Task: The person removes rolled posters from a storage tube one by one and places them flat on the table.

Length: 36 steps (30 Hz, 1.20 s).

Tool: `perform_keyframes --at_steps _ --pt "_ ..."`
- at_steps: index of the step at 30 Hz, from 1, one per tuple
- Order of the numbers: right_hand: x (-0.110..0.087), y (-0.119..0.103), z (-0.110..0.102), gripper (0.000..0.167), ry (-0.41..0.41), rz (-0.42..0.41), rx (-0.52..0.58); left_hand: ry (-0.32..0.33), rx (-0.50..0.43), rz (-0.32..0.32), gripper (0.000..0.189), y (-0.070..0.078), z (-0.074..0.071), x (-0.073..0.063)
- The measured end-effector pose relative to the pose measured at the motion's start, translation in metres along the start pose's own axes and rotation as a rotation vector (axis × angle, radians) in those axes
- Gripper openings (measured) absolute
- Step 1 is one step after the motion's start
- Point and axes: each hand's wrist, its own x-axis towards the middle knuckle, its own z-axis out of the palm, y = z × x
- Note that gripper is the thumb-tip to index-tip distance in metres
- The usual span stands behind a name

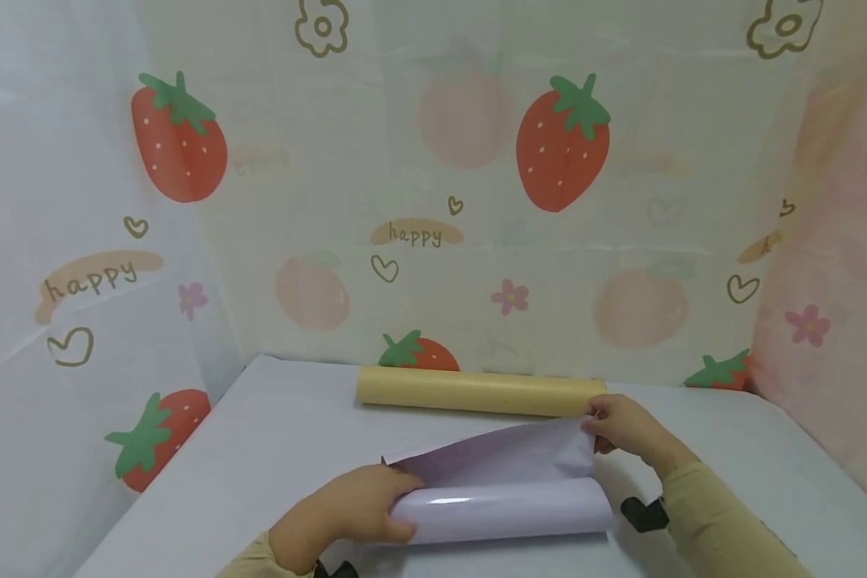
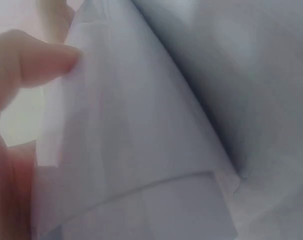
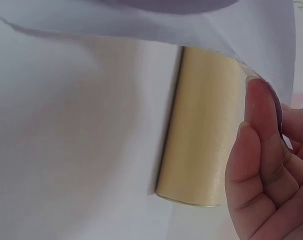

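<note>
A glossy white paper roll (image 1: pixel 509 514) lies crosswise near the front of the table. My left hand (image 1: pixel 368 502) grips its left end, thumb on the near side and fingers behind. From the roll rises a loose flap of sheet (image 1: pixel 520 453), its far corner pinched between the thumb and fingers of my right hand (image 1: pixel 624 429). In the right wrist view the fingers (image 3: pixel 261 110) hold the sheet's edge above the table. The left wrist view shows the roll's surface (image 2: pixel 121 115) close up, with the layers parted at one side.
Behind the flap a yellow cardboard-like tube (image 1: pixel 477 392) lies across the back of the white table (image 1: pixel 274 433). My right hand is close to its right end. A curtain (image 1: pixel 433 185) printed with strawberries hangs behind the table and along both sides.
</note>
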Motion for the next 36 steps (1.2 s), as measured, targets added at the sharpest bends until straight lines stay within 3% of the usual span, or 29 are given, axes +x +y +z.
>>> perform_keyframes --at_steps 6,14,24,31,36 --pt "0.0 0.002 -0.005 0.007 0.007 -0.002 0.0 0.002 0.033 -0.005 0.044 0.004 -0.006 -0.001" --pt "0.001 0.002 -0.008 0.007 0.012 -0.011 0.001 0.001 -0.018 -0.003 0.036 0.003 -0.002 0.0" --pt "0.004 0.001 -0.013 0.008 0.008 -0.012 -0.001 -0.047 -0.049 -0.075 0.064 0.007 -0.003 -0.003" --pt "0.007 0.003 -0.015 0.009 0.008 -0.009 -0.004 -0.06 -0.086 -0.086 0.047 0.006 -0.005 -0.003" --pt "0.009 0.004 -0.018 0.009 0.018 -0.011 -0.007 -0.036 -0.053 -0.063 0.046 0.005 -0.004 -0.001"
